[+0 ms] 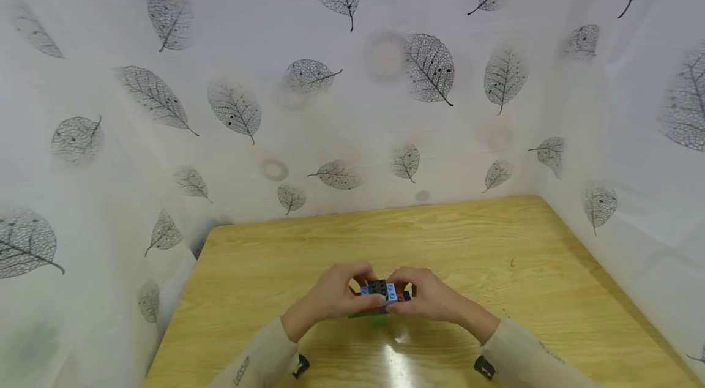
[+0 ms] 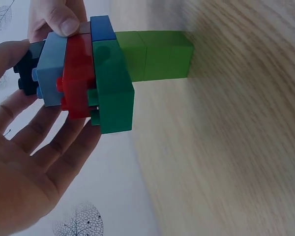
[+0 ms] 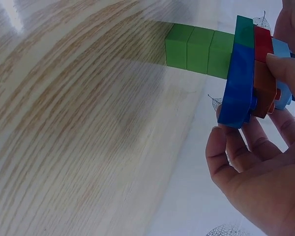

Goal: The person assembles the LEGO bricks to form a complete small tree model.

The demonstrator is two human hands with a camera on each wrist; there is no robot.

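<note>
Hands (image 1: 385, 302) pinching block stack (image 1: 381, 294) above surface (image 1: 496, 253); mid-build, pressed bricks together. Next: firmer squeeze needed, probably.

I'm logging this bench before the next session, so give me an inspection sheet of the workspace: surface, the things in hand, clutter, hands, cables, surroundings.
Surface: light wooden table, glossy, with a glare patch near the front edge.
Job's things: stacked toy brick assembly in black, light blue, red, dark blue and green layers; its green brick column reaches toward the tabletop.
Clutter: nothing seen.
Hands: left hand and right hand both grip the brick assembly from opposite sides, thumbs on top.
Cables: nothing seen.
Surroundings: white leaf-print sheeting encloses the table on three sides.
</note>
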